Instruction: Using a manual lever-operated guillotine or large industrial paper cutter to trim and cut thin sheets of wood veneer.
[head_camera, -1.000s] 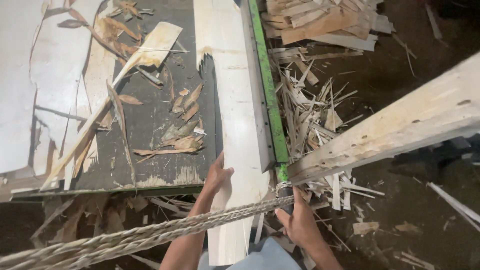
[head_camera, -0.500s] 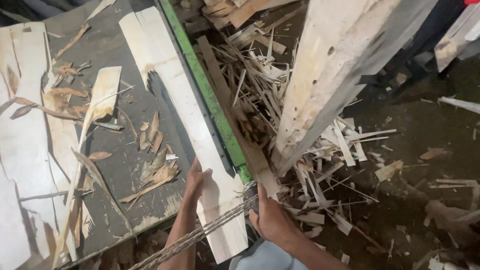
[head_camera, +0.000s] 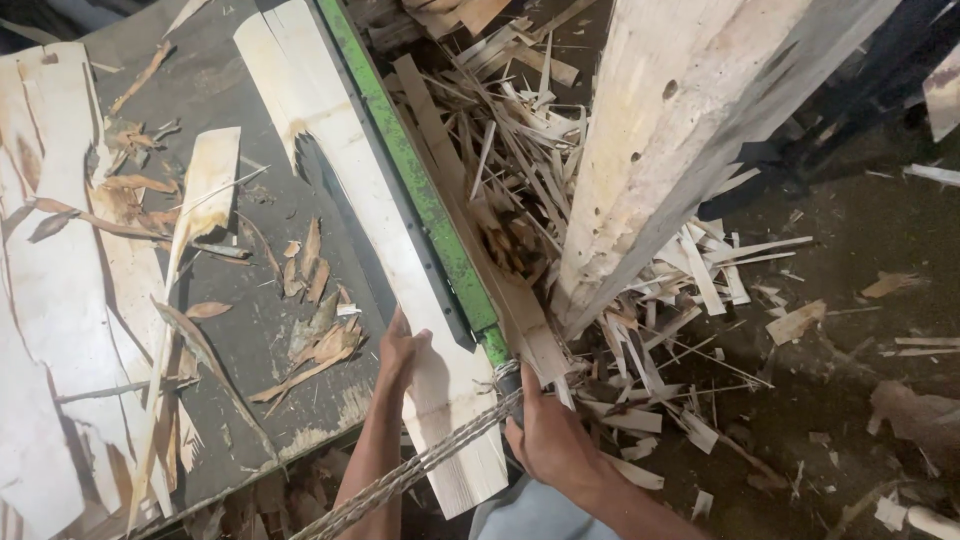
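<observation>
Two bare hands work at the near edge of a dark, littered table (head_camera: 250, 330), and the biggest thing in view is a thick pale timber beam (head_camera: 680, 130) slanting from the far right down into the middle. Next in size is a long pale veneer strip (head_camera: 375, 240) that runs from the far left down to the near middle, lying on the table along a green metal rail (head_camera: 420, 190). Broad pale veneer sheets (head_camera: 50, 300) cover the left of the table, with brown bark flakes (head_camera: 320, 335) scattered between them and the strip. Right of the rail, a heap of thin wood splinters (head_camera: 560, 170) spreads around the beam's foot and onto the dirt floor (head_camera: 860, 380). A twisted rope (head_camera: 420, 465) crosses the near end of the strip. The left hand (head_camera: 400, 350) rests on the strip's left edge, fingers curled over it in a loose hold. The right hand (head_camera: 548, 440) is closed around the strip's right edge beside the near end of the rail, close to where the rope meets it. Judging by this, the strip is in hand but still lies flat on the table, not yet lifted or drawn clear, and much loose scrap remains on both sides.
</observation>
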